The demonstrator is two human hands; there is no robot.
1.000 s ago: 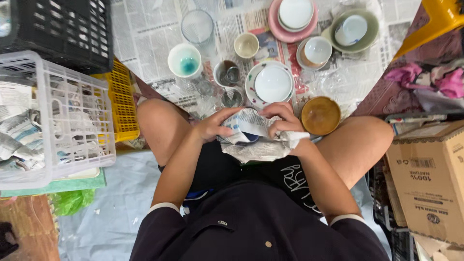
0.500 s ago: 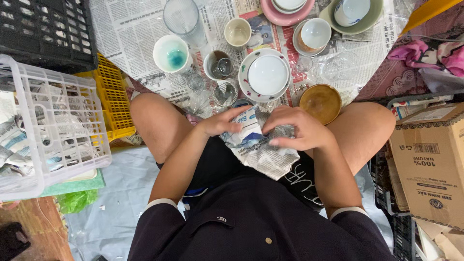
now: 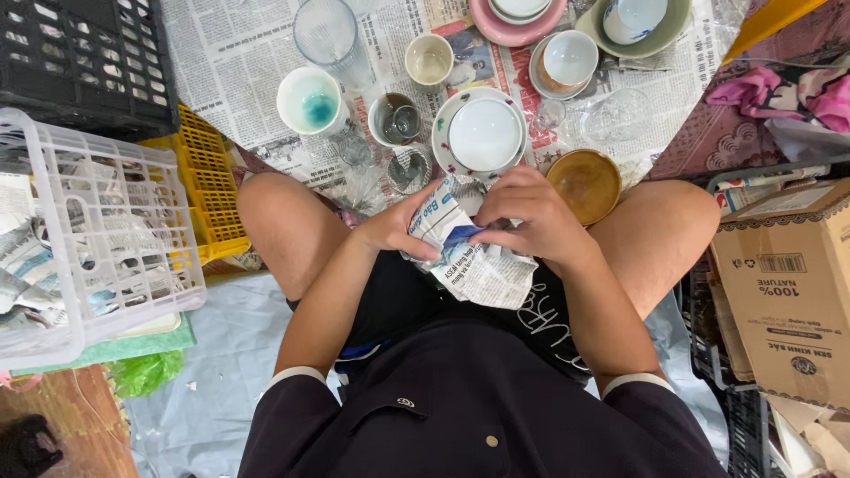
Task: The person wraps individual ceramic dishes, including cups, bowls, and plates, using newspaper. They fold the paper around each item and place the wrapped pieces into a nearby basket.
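I sit cross-legged and hold a bundle of crumpled newspaper (image 3: 474, 257) over my lap. My left hand (image 3: 394, 228) grips its left side, thumb on top. Its upper right part is covered by my right hand (image 3: 531, 217), whose fingers are curled over the paper. What the paper wraps is hidden. Just beyond my hands lie a white bowl on a saucer (image 3: 482, 134), a brown bowl (image 3: 584, 183) and a small glass (image 3: 409, 170).
Newspaper sheets (image 3: 230, 62) on the floor carry several cups, bowls and glasses, among them a white cup with a teal inside (image 3: 310, 102). A white plastic basket (image 3: 97, 230) with wrapped items stands at left, a black crate (image 3: 71, 53) behind it, a cardboard box (image 3: 788, 292) at right.
Both hands stay on the newspaper bundle and have kept folding it; the paper is now gathered tighter between them, and the camera has tilted slightly.
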